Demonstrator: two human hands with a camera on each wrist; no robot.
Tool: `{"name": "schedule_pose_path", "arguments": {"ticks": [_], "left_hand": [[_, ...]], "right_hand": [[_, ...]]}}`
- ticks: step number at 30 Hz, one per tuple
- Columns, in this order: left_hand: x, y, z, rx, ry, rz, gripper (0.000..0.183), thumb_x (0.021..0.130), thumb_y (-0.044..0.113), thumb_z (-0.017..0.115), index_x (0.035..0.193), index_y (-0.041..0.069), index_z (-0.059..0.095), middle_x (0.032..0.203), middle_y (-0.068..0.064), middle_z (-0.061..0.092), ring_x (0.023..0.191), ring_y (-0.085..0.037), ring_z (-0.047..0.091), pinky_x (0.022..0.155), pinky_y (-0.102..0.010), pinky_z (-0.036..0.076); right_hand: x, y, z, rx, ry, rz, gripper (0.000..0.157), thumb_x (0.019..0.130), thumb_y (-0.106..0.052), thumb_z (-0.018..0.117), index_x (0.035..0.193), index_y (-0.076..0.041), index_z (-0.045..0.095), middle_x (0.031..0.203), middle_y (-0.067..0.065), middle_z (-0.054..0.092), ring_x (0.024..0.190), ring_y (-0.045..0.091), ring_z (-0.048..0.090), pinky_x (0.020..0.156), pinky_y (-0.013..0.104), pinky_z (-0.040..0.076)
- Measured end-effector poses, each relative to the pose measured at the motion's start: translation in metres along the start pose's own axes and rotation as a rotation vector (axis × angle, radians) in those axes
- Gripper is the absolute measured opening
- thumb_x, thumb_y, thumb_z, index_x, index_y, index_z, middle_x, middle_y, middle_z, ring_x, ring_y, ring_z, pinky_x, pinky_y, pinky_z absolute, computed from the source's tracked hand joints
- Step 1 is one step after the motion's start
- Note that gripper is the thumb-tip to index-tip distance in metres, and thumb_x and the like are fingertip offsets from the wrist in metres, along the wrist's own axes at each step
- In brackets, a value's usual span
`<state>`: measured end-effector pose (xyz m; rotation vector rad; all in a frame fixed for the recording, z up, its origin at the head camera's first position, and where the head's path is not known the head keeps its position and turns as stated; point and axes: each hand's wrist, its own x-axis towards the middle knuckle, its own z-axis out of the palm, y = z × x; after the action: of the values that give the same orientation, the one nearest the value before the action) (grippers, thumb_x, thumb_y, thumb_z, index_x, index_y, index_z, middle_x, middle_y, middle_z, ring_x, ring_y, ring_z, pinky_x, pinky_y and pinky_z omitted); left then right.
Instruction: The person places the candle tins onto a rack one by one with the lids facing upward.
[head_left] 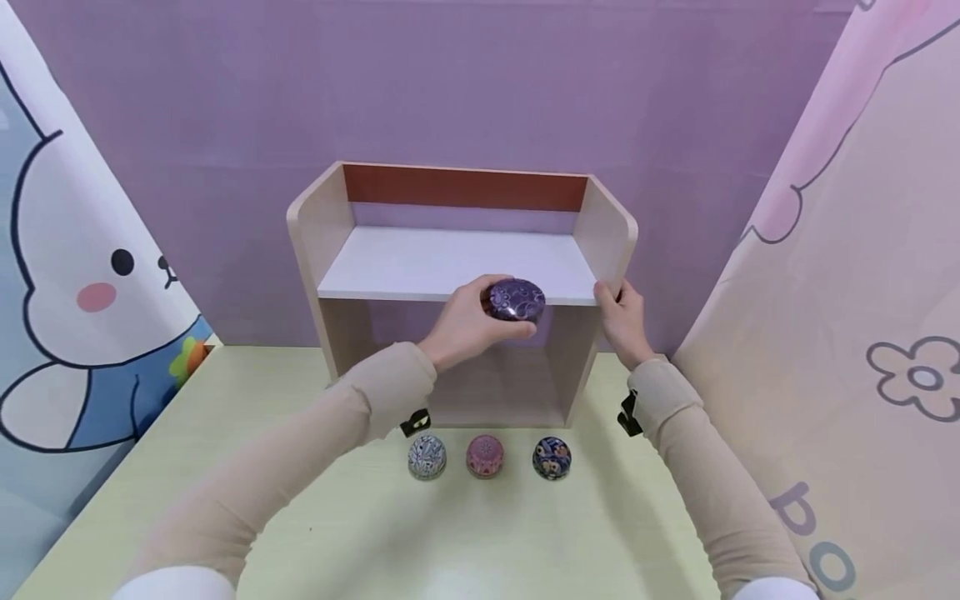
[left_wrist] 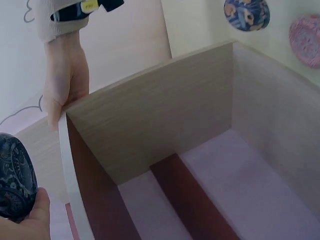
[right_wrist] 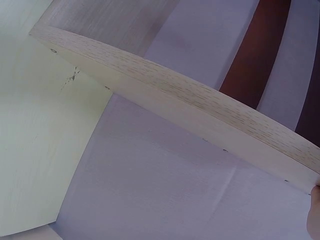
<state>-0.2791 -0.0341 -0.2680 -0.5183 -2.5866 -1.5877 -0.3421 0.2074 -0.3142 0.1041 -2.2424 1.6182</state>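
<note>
In the head view my left hand point(head_left: 468, 323) grips a round dark purple patterned tin point(head_left: 516, 300) between thumb and fingers, just in front of the upper shelf's front edge. The left wrist view shows the same tin point(left_wrist: 15, 177) at its left edge. My right hand point(head_left: 624, 321) holds the right side panel of a small wooden shelf unit point(head_left: 457, 258), thumb in front near the white board's corner. Only a bit of that hand point(right_wrist: 314, 215) shows in the right wrist view.
Three round tins stand in a row before the shelf: a blue-and-white one point(head_left: 427, 457), a pink one point(head_left: 485, 456) and a dark floral one point(head_left: 552, 457). The shelf stands on a pale table point(head_left: 360, 517), with a purple cloth point(head_left: 480, 83) behind and printed cloths at both sides.
</note>
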Motion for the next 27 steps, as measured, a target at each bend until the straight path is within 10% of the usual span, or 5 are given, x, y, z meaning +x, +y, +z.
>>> {"name": "schedule_pose_path", "arguments": {"ticks": [27], "left_hand": [[0.065, 0.024, 0.024, 0.106, 0.054, 0.041, 0.066, 0.064, 0.038, 0.08, 0.122, 0.016, 0.057, 0.114, -0.001, 0.061, 0.1, -0.013, 0.055, 0.086, -0.026, 0.046]], "right_hand": [[0.0, 0.001, 0.001, 0.028, 0.018, -0.014, 0.041, 0.094, -0.029, 0.046, 0.121, 0.001, 0.052, 0.115, 0.018, 0.057, 0.089, 0.01, 0.05, 0.08, 0.019, 0.041]]}}
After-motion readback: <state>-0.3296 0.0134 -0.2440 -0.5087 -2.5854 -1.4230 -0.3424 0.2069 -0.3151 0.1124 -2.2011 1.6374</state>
